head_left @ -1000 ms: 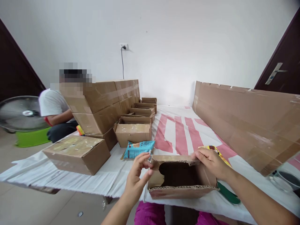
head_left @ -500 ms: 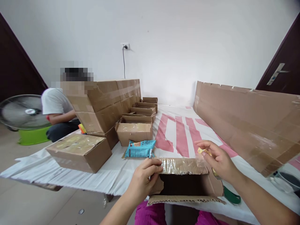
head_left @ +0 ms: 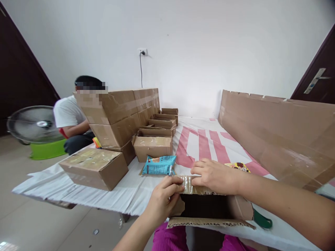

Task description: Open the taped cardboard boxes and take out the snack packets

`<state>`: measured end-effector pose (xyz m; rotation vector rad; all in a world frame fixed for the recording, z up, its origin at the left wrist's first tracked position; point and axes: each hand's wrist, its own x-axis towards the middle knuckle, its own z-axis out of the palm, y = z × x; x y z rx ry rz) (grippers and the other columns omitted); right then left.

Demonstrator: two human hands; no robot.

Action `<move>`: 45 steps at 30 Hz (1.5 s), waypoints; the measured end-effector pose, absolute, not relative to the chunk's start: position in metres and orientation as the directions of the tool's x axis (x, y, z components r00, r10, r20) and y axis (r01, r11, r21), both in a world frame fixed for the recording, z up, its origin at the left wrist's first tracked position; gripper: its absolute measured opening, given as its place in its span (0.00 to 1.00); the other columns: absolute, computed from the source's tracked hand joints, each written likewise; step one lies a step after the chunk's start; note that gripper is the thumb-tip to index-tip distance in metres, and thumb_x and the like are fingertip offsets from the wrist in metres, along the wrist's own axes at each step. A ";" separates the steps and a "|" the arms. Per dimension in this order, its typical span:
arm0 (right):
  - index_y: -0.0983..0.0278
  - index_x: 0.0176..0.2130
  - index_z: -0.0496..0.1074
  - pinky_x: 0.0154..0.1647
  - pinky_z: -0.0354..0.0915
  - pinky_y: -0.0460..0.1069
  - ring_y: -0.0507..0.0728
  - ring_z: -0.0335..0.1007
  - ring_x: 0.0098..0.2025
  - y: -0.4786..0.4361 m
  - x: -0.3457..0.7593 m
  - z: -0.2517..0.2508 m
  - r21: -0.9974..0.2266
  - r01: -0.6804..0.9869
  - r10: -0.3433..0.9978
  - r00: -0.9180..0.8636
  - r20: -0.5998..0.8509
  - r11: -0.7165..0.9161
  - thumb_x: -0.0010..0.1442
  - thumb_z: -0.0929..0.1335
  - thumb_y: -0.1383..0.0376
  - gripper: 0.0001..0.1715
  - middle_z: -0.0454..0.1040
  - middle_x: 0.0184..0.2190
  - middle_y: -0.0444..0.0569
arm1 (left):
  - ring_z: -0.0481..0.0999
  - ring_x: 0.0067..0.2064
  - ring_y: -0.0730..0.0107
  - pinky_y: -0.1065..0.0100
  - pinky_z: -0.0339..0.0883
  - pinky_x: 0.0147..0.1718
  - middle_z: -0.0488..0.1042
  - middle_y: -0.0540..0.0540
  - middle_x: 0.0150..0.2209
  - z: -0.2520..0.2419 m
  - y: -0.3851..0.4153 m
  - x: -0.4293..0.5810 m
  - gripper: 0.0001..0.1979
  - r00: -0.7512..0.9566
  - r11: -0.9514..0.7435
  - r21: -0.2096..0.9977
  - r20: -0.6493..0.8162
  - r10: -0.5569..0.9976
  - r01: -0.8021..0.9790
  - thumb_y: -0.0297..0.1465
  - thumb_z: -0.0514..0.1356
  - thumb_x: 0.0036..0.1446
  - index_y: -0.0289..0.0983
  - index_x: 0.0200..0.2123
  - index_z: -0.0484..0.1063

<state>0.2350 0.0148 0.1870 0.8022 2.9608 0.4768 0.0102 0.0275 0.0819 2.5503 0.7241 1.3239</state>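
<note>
A small open cardboard box (head_left: 237, 209) sits at the near edge of the table, its dark inside facing me. My left hand (head_left: 163, 198) pinches the left end of the box's taped far flap (head_left: 188, 188). My right hand (head_left: 216, 176) lies over the same flap, fingers pressed down on it and pointing left. A blue snack packet (head_left: 159, 165) lies just beyond the box. A yellow packet (head_left: 238, 166) shows behind my right wrist. A green object (head_left: 262, 220) sticks out at the box's right side.
A white cloth with red stripes (head_left: 202, 146) covers the table. Taped boxes (head_left: 94, 168) and a stack of larger cartons (head_left: 117, 115) stand at the left, small open boxes (head_left: 154, 144) in a row behind. A long cardboard sheet (head_left: 277, 132) lines the right. A person (head_left: 72, 120) sits by a fan (head_left: 34, 123).
My right hand has come from the box's right side, where it held something yellow, across onto the taped flap. My left hand has closed on the flap's left end. The view has shifted slightly.
</note>
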 end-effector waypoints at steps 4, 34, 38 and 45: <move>0.63 0.31 0.73 0.39 0.57 0.52 0.57 0.65 0.40 0.018 0.231 0.188 0.373 0.449 0.486 -0.874 -0.007 0.812 0.61 0.69 0.69 0.05 0.73 0.32 0.47 | 0.77 0.41 0.67 0.66 0.73 0.39 0.77 0.42 0.40 0.080 0.028 0.010 0.10 0.480 -0.866 0.374 0.724 0.496 0.331 0.22 0.54 0.60 0.38 0.36 0.75; 0.62 0.31 0.67 0.33 0.55 0.49 0.54 0.60 0.34 -0.002 0.288 0.159 0.128 0.613 0.609 -0.790 0.072 0.780 0.65 0.63 0.69 0.09 0.69 0.30 0.45 | 0.75 0.41 0.68 0.67 0.70 0.39 0.78 0.44 0.44 0.080 0.035 0.018 0.08 0.603 -0.872 0.362 0.630 0.490 0.330 0.25 0.55 0.63 0.40 0.37 0.75; 0.62 0.31 0.66 0.36 0.57 0.49 0.55 0.60 0.35 -0.011 0.296 0.155 0.066 0.648 0.643 -0.761 0.083 0.759 0.63 0.61 0.72 0.10 0.69 0.30 0.47 | 0.75 0.39 0.68 0.68 0.70 0.37 0.79 0.45 0.43 0.083 0.034 0.024 0.09 0.619 -0.879 0.374 0.625 0.475 0.296 0.25 0.54 0.63 0.39 0.36 0.75; 0.62 0.31 0.66 0.36 0.61 0.50 0.56 0.63 0.34 -0.024 0.343 0.167 -0.113 0.780 0.786 -0.596 0.163 0.615 0.64 0.56 0.72 0.15 0.68 0.31 0.49 | 0.77 0.38 0.69 0.71 0.71 0.35 0.79 0.45 0.39 0.079 0.043 0.012 0.09 0.547 -0.867 0.334 0.675 0.494 0.371 0.25 0.55 0.62 0.39 0.34 0.74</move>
